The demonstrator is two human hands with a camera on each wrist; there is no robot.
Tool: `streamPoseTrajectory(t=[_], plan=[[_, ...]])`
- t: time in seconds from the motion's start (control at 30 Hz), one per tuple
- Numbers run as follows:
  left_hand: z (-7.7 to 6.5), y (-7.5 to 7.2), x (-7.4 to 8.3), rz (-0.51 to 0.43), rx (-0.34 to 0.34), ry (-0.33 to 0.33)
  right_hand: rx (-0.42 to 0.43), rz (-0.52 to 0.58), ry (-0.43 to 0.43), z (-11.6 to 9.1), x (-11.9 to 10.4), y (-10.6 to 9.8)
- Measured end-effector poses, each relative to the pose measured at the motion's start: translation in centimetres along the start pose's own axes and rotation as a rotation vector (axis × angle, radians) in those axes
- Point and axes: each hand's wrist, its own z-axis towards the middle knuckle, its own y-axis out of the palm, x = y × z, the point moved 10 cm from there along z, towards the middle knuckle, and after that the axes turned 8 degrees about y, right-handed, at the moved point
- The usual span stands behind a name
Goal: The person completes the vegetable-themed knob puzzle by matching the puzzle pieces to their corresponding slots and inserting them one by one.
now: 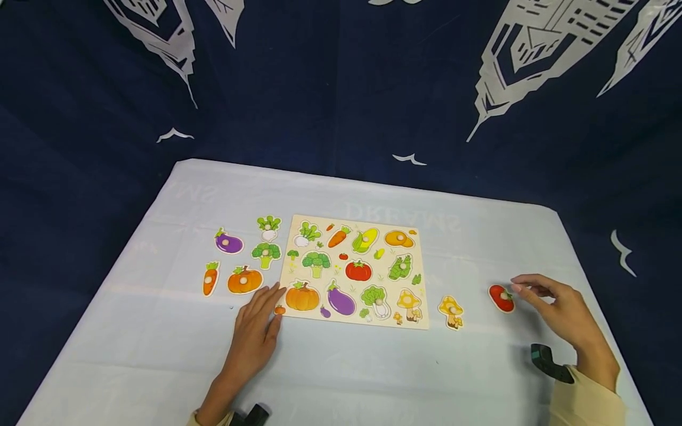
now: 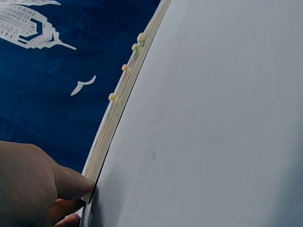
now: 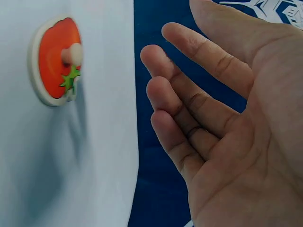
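In the head view, a pale wooden puzzle board (image 1: 379, 272) printed with vegetables lies on the white table. My left hand (image 1: 254, 331) rests at its lower left corner, fingers extended; the left wrist view has the thumb (image 2: 71, 183) against the board's edge. A red tomato piece (image 1: 501, 298) with a knob lies to the right of the board. Beside it hovers my right hand (image 1: 556, 310), holding nothing. In the right wrist view its fingers (image 3: 163, 97) are loosely bent, apart from the tomato's round knob (image 3: 72, 55).
A mushroom piece (image 1: 451, 312) lies right of the board. Left of it are an eggplant (image 1: 229, 243), a white radish (image 1: 269, 228), a broccoli (image 1: 266, 254), a carrot (image 1: 210, 278) and a pumpkin piece (image 1: 245, 280). Knobs (image 2: 112, 97) stick up from the board. Dark blue patterned cloth (image 1: 341, 106) surrounds the table.
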Motion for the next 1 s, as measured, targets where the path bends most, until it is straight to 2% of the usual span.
streamPoseTrajectory(t=[0.23, 0.77, 1.0], plan=[[-0.1, 0.1, -0.1, 0.002, -0.006, -0.005, -0.016, 0.008, -0.044, 0.6, 0.9, 1.3], [-0.1, 0.1, -0.1, 0.006, 0.005, 0.01, -0.077, -0.039, 0.058, 0.9, 2.2, 3.3], [0.0, -0.1, 0.1, 0.0, 0.019, 0.03, -0.065, -0.036, 0.044, 1.1, 1.9, 3.4]])
